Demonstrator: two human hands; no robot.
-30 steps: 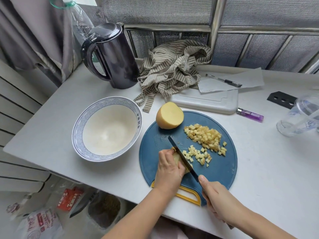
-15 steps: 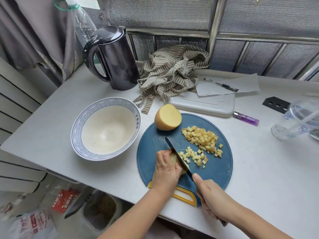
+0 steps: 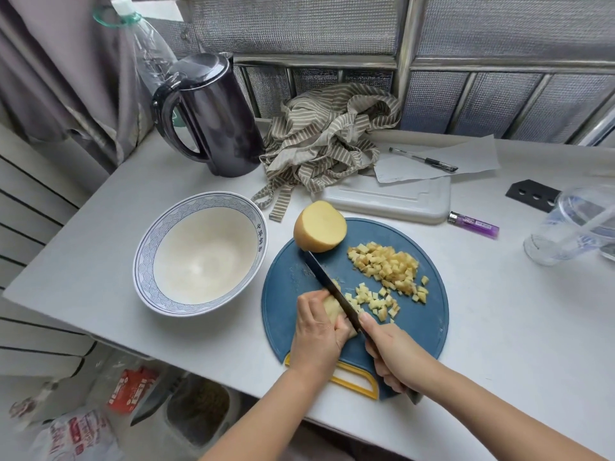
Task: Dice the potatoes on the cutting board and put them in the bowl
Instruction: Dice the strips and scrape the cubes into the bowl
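Risk first: the knife (image 3: 332,291) blade lies hard against the left hand (image 3: 317,331). The potato piece (image 3: 333,307) under it is small, so a roll or slip could bring the edge onto the curled fingers. The left hand grips that piece on the blue cutting board (image 3: 427,327); the right hand (image 3: 396,356) is clenched round the knife handle. Potato flesh is pale yellow. An uncut half (image 3: 319,226) sits at the board's far edge with diced cubes (image 3: 386,264) heaped beside it — the bowl (image 3: 146,254), left of the board, holds none.

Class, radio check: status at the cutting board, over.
Left hand holds potato piece; right hand grips knife. Dice on cutting board, bowl without potato. Half potato uncut; nothing blocking.
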